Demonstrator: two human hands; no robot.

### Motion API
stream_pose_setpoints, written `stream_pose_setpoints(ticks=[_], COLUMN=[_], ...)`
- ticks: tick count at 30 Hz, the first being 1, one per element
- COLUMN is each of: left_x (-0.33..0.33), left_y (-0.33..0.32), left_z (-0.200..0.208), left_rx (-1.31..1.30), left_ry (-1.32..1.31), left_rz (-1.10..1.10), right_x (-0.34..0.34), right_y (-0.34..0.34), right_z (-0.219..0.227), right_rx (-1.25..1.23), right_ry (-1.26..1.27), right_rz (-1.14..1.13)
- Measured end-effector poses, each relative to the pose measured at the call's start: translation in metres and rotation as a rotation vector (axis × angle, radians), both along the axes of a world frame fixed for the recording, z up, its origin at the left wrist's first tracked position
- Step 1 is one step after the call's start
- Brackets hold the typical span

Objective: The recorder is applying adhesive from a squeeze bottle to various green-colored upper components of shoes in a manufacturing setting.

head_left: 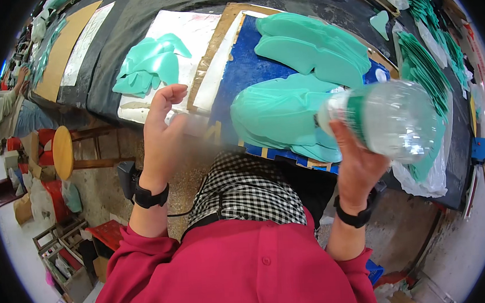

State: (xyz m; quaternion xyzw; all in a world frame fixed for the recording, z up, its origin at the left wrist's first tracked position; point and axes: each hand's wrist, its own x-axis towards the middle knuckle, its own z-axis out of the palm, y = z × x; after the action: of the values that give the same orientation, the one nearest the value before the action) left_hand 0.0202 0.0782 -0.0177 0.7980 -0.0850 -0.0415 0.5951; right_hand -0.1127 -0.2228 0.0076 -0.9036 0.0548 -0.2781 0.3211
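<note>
1. Bottle (pixel 398 117) in the right-centre of the frame: clear, with a green band, blurred, lying tilted with its narrow end toward the left.
2. The right hand (pixel 362 163), in the lower right-centre, holds the bottle, its fingers wrapped about the bottle's underside.
3. The left hand (pixel 162 120), left of centre, is raised with its fingers loosely bent and the thumb apart from them, a moderate gap between. A pale blur shows just beside it, too smeared to make out.
4. The lower pile (pixel 279 110) of thin green pieces lies in the centre of the frame; the bottle's narrow end is in front of its right side, and whether they touch I cannot tell.
5. The upper pile (pixel 308 50), also green, lies just above it. Both rest on a blue board (pixel 240 65).
6. Smaller green scraps (pixel 156 62) lie on white paper (pixel 162 23) in the upper left-centre.
7. A dark surface (pixel 107 65) carries all these, and also a fanned green stack (pixel 424 74) at the right, near a clear plastic bag (pixel 422 187).
8. A black wristband (pixel 152 197) circles the left wrist; a round-topped wooden stool (pixel 63 153) stands at the left of the frame.
9. In the upper left, near the rim, another person (pixel 6 107) is partly visible.
</note>
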Motion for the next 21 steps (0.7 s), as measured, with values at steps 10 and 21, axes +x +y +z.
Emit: stream_pose_setpoints(ticks=[10,21], left_x=[0.007,0.013], left_y=[-0.019,0.002], left_z=[0.008,-0.005], left_rx=[0.111,0.045], left_ry=[-0.053,0.07], left_rz=[-0.12,-0.106], right_x=[-0.009,-0.012], right_y=[0.011,-0.103], right_z=[0.002,0.002], right_rx=[1.267,0.711], right_ry=[0.125,-0.353], right_rz=[0.237,-0.25])
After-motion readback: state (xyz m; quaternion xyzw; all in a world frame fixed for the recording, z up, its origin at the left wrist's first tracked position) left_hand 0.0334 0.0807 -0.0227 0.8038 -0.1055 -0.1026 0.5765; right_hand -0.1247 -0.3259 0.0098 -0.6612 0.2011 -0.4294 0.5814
